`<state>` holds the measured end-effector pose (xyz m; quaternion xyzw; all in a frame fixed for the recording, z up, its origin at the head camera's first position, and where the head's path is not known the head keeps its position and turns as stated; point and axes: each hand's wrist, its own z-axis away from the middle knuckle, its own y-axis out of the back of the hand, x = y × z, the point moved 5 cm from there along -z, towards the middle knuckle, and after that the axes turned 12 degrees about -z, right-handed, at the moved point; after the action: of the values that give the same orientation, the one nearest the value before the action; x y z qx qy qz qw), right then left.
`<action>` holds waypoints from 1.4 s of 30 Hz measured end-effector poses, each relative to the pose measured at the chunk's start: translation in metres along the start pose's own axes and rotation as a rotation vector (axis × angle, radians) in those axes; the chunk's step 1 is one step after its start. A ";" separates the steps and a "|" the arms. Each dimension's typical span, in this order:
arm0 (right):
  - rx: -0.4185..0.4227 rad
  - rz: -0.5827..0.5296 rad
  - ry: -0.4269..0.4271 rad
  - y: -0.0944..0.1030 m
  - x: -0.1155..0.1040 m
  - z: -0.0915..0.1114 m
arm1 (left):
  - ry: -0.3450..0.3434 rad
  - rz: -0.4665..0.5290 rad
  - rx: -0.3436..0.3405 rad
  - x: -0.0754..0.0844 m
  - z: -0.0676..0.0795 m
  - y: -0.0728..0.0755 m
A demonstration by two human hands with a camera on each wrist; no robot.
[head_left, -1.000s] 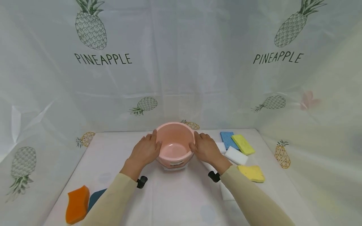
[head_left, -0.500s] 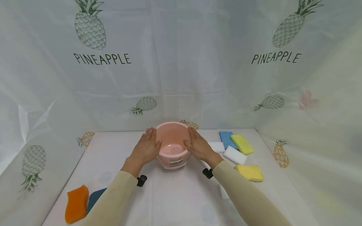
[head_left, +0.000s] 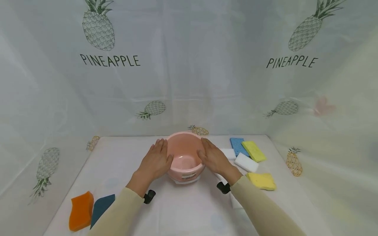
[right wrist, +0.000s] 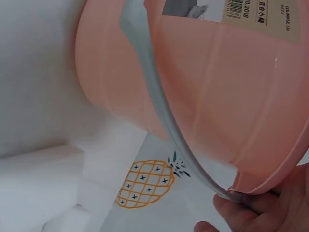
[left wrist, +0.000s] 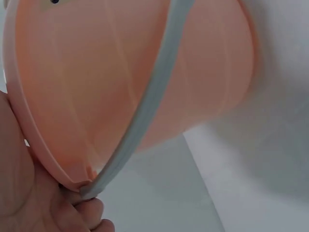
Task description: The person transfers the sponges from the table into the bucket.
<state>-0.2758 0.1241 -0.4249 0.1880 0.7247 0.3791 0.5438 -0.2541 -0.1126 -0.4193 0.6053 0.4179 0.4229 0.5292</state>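
A pink bucket stands at the back of the table in the head view, its inside bare. My left hand rests against the left side of its rim, fingers straight and pointing away from me. On the opposite side my right hand lies against the rim in the same way. Both thumbs reach toward the bucket's opening. A pale grey handle hangs down along the outer wall in the left wrist view. Fingertips of each hand touch near the handle's ends. A printed label shows on the bucket in the right wrist view.
An orange sponge and a dark blue piece lie at the front left. To the right are a blue sponge, yellow sponges and several white blocks, some partly behind my right arm. A pineapple-print sheet encloses the table.
My fingers, bent over the rim a second ago, have straightened along its sides. The bucket has come slightly nearer and to the right with both hands on it.
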 end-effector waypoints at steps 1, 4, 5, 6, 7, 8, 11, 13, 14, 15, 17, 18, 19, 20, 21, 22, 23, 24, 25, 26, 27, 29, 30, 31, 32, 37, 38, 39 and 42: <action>0.001 0.003 0.002 0.000 -0.002 0.003 | -0.004 -0.006 0.007 0.000 0.003 0.001; 0.008 0.031 0.001 -0.002 -0.007 0.016 | -0.018 -0.021 0.022 0.001 0.011 0.004; 0.010 0.042 0.000 -0.002 -0.009 0.020 | -0.022 -0.026 0.026 0.002 0.014 0.004; 0.015 0.057 0.001 -0.003 -0.011 0.025 | -0.026 -0.030 0.031 0.003 0.017 0.004; 0.021 0.067 0.009 -0.003 -0.012 0.030 | -0.028 -0.034 0.031 0.005 0.020 0.005; 0.029 0.078 0.018 -0.003 -0.013 0.034 | -0.030 -0.037 0.032 0.006 0.023 0.005; 0.061 0.102 0.054 -0.003 -0.018 0.047 | -0.038 -0.049 0.042 0.012 0.034 0.008; 0.082 0.115 0.076 -0.004 -0.019 0.056 | -0.042 -0.061 0.044 0.016 0.042 0.010; 0.089 0.121 0.082 -0.004 -0.020 0.060 | -0.044 -0.064 0.047 0.018 0.047 0.011; 0.097 0.126 0.089 -0.005 -0.020 0.064 | -0.047 -0.071 0.046 0.019 0.050 0.011; 0.104 0.127 0.100 -0.006 -0.021 0.071 | -0.047 -0.083 0.049 0.020 0.058 0.011; 0.108 0.125 0.107 -0.006 -0.022 0.075 | -0.047 -0.085 0.055 0.020 0.061 0.011; 0.109 0.123 0.113 -0.007 -0.022 0.077 | -0.047 -0.090 0.065 0.020 0.064 0.011; 0.108 0.121 0.118 -0.007 -0.023 0.080 | -0.045 -0.090 0.075 0.018 0.067 0.011; 0.107 0.118 0.123 -0.007 -0.023 0.081 | -0.039 -0.090 0.087 0.017 0.069 0.011; 0.105 0.117 0.128 -0.007 -0.024 0.083 | -0.032 -0.091 0.103 0.015 0.071 0.011; 0.103 0.117 0.132 -0.007 -0.024 0.084 | -0.025 -0.092 0.114 0.013 0.073 0.011; 0.103 0.119 0.134 -0.007 -0.024 0.085 | -0.022 -0.097 0.126 0.011 0.075 0.011; 0.103 0.120 0.135 -0.007 -0.024 0.086 | -0.019 -0.102 0.135 0.009 0.076 0.010; 0.104 0.125 0.134 -0.007 -0.023 0.086 | -0.017 -0.101 0.141 0.008 0.076 0.010; 0.108 0.129 0.134 -0.007 -0.023 0.087 | -0.017 -0.102 0.145 0.008 0.076 0.010; 0.112 0.131 0.129 -0.007 -0.022 0.088 | -0.023 -0.107 0.148 0.008 0.076 0.009; 0.114 0.130 0.127 -0.007 -0.021 0.088 | -0.026 -0.109 0.147 0.008 0.076 0.009; 0.115 0.127 0.123 -0.008 -0.021 0.089 | -0.028 -0.111 0.146 0.009 0.076 0.008; 0.116 0.126 0.120 -0.008 -0.021 0.089 | -0.029 -0.111 0.144 0.009 0.076 0.008; 0.102 0.108 0.124 -0.010 -0.024 0.092 | -0.023 -0.110 0.140 0.013 0.078 0.007; 0.098 0.113 0.128 -0.010 -0.025 0.092 | -0.021 -0.109 0.138 0.013 0.078 0.007; 0.096 0.117 0.132 -0.010 -0.026 0.093 | -0.020 -0.107 0.138 0.013 0.079 0.007; 0.095 0.139 0.142 -0.010 -0.027 0.096 | -0.013 -0.105 0.136 0.014 0.081 0.007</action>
<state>-0.1766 0.1324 -0.4271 0.2357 0.7639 0.3935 0.4540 -0.1725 -0.1235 -0.4182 0.6198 0.4736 0.3612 0.5110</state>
